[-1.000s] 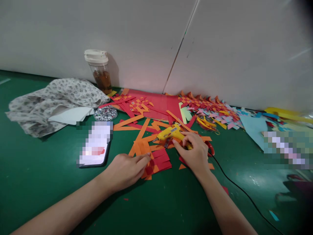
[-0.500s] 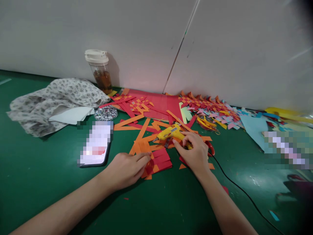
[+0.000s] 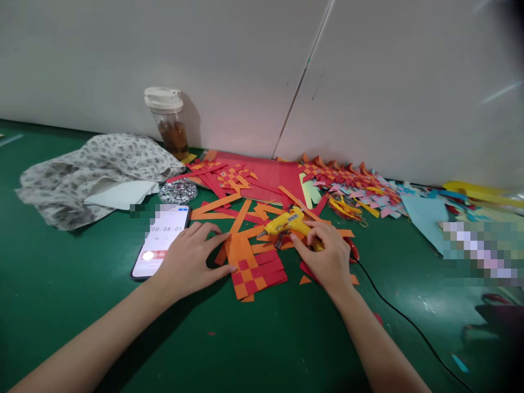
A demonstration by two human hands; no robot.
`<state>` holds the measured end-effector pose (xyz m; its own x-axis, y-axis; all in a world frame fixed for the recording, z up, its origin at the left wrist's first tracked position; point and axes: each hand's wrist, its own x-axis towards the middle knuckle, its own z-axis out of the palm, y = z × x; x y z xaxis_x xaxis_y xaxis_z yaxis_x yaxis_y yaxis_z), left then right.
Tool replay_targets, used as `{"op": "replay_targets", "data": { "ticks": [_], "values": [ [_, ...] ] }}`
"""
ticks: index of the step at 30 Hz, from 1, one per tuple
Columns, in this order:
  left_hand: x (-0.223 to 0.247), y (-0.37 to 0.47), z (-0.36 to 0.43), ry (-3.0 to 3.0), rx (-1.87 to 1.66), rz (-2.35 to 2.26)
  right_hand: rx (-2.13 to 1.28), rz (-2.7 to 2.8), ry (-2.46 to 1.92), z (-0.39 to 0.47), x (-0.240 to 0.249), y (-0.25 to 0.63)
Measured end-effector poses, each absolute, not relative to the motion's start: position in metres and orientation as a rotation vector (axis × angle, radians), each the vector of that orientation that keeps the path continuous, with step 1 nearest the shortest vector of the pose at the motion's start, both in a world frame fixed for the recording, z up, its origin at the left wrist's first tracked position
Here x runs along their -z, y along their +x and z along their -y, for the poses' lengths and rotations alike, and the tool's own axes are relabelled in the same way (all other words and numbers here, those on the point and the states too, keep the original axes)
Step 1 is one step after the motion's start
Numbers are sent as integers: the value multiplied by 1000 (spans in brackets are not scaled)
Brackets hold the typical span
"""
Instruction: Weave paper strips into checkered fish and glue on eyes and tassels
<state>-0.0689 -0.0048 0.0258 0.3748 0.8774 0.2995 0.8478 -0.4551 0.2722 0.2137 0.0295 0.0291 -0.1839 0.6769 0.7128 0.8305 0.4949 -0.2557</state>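
A woven piece of red and orange paper strips (image 3: 248,278) lies flat on the green table, with loose red ends to the right and orange ends at the back. My left hand (image 3: 198,256) is at its left edge, thumb and index finger spread, the thumb tip touching or just beside the weave. To the right, my right hand (image 3: 325,250) has its fingers around the handle of a yellow glue gun (image 3: 286,221). The gun's nozzle points left over loose orange strips (image 3: 239,217).
A phone (image 3: 158,245) lies partly behind my left hand. Behind stand a lidded cup (image 3: 172,128), a patterned cloth (image 3: 110,164) and a dish of googly eyes (image 3: 178,191). Woven paper pieces (image 3: 339,172) lie at the wall. A black cord (image 3: 405,319) runs front right.
My left hand has moved left and its fingers have spread, uncovering the checkered weave and now covering part of the phone. My right hand and the glue gun have barely moved.
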Motion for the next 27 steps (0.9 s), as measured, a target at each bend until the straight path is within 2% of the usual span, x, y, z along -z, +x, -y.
{"op": "replay_targets", "data": {
  "ticks": [8, 27],
  "values": [
    [-26, -63, 12, 2715, -516, -1519, 227, 1932, -1245, -31, -29, 214],
    [-22, -53, 20, 2828, -730, -1263, 236, 1935, -1257, -31, -28, 213]
  ]
}}
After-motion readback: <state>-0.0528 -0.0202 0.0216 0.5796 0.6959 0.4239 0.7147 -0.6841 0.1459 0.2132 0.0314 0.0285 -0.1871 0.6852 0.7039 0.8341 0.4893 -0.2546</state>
